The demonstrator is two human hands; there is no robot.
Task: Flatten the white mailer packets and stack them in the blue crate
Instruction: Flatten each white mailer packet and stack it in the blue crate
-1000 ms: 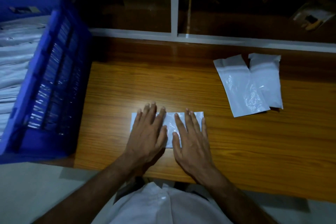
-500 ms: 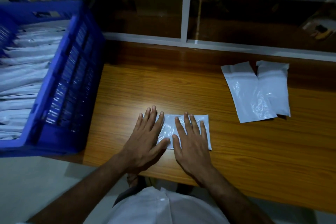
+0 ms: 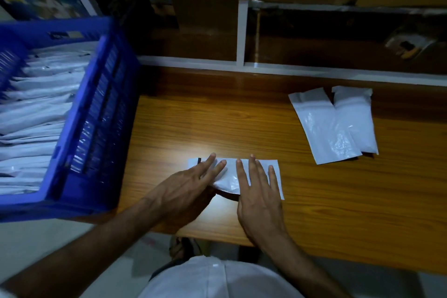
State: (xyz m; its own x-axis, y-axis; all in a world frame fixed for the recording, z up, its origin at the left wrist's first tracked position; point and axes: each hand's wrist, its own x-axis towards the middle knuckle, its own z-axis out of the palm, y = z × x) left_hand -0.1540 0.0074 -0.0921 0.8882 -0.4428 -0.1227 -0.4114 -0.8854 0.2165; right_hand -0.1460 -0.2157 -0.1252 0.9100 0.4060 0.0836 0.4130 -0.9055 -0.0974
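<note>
since half a second ago the left hand (image 3: pixel 191 189) has turned edge-on and slid toward the packet's left end, and the near edge of the white mailer packet (image 3: pixel 231 180) has lifted off the wooden table (image 3: pixel 217 123). the right hand (image 3: pixel 260 191) lies flat with fingers straight and spread, pressing the packet's right half. the left hand's fingers are straight too, touching the packet. two more mailer packets (image 3: pixel 336 126) lie side by side, well apart to the right. the blue crate (image 3: pixel 96 113) at the table's left end holds stacked white packets
</note>
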